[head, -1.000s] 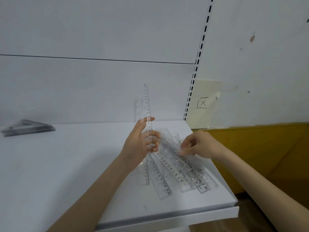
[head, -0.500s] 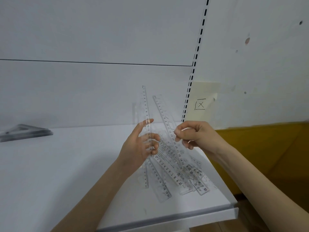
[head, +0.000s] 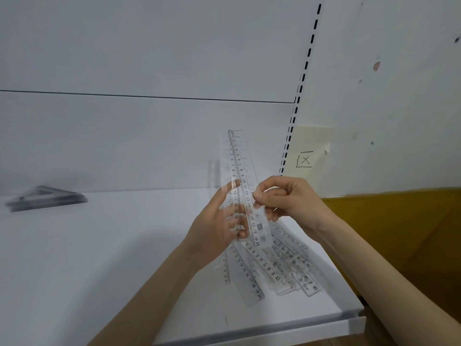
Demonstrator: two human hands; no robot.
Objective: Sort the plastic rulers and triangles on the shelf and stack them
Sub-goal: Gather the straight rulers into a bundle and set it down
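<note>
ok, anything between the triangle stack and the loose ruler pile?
Head view: bare white shelf between triangle stack and ruler pile; only the left forearm crosses above.

Both hands hold upright rulers (head: 239,156) over a white shelf (head: 99,258).
The left hand (head: 214,226) grips them from behind and the right hand (head: 287,201) pinches the front ruler (head: 259,228). A loose ruler pile (head: 282,268) lies beneath, with a triangle stack (head: 45,199) well left.

The upright ruler (head: 239,158) runs to 20; a wall note (head: 314,143) bears a boxed X.
</note>
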